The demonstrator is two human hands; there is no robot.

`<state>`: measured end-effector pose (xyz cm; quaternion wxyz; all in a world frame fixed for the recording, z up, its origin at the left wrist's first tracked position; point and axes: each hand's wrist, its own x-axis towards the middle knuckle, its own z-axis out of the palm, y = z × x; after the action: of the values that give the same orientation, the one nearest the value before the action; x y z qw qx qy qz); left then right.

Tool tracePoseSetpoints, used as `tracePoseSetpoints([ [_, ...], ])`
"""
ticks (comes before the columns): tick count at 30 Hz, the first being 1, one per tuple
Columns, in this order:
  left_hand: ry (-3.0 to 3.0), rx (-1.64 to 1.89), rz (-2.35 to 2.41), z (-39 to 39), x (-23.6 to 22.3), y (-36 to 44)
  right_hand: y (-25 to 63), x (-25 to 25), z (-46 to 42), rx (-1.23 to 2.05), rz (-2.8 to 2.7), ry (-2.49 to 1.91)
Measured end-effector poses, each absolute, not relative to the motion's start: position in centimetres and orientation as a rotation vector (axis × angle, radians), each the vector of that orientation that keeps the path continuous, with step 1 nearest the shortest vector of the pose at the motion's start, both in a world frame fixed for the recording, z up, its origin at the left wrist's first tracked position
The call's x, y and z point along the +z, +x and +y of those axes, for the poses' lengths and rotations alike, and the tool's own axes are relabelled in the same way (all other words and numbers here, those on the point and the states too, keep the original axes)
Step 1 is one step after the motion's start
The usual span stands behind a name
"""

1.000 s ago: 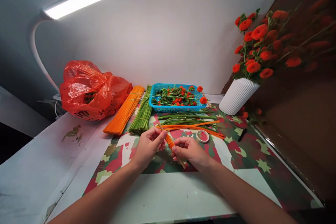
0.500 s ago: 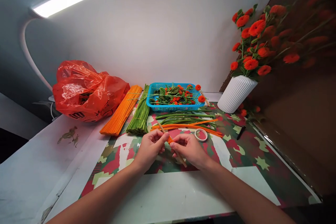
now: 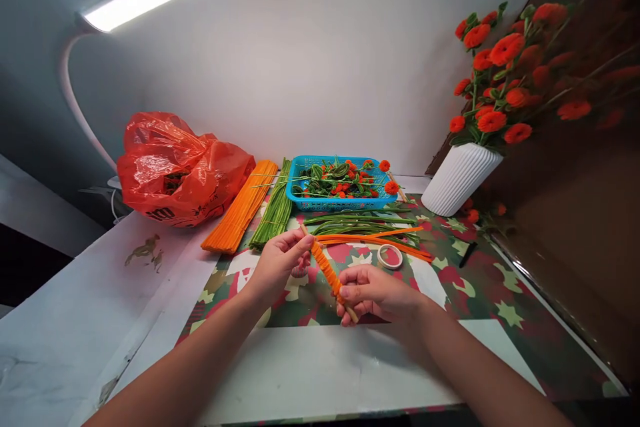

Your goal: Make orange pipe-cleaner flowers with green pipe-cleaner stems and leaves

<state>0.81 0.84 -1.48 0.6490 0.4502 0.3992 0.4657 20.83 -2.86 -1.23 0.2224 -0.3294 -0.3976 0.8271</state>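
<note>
Orange coil [image 3: 327, 271] wound around a thin stick [image 3: 304, 230], slanting above the tabletop [image 3: 300, 373], in front of the basket [image 3: 345, 204]. Left hand [image 3: 279, 261]: fingers pinching the stick's upper end, by the coil's edge. Right hand [image 3: 377, 292]: fingers grasping the coil's lower part; stick tip pokes out below. Strips [image 3: 370, 239] and stems [image 3: 350, 220] lie just in front of the basket, tape ring [image 3: 391, 267] farther out, near its right end. Risks, as judged: slack right fingers could let turns spring loose; uneven push could bunch them or slide the coil off the stick.
</note>
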Motion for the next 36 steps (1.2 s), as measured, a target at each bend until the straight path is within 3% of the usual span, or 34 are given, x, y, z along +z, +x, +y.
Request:
tracePoseSetpoints([
  [8, 1.085, 0.984, 0.775, 0.1, -1.9, 1.7, 19.5, -2.5, -2.8, 2.298, -0.906, -0.62],
  [20, 1.219, 0.815, 0.679, -0.2, -1.4, 1.6, 19.7, -1.7, -3.0, 2.221, -0.921, -0.767],
  [28, 1.299, 0.78, 0.67, -0.7, -1.5, 1.5, 19.5, -1.5, -3.3, 1.763, -1.236, -1.041],
  [36, 1.366, 0.977, 0.793, -1.2, -1.7, 1.7, 19.3, -1.4, -3.4, 1.851, -1.132, -0.927],
])
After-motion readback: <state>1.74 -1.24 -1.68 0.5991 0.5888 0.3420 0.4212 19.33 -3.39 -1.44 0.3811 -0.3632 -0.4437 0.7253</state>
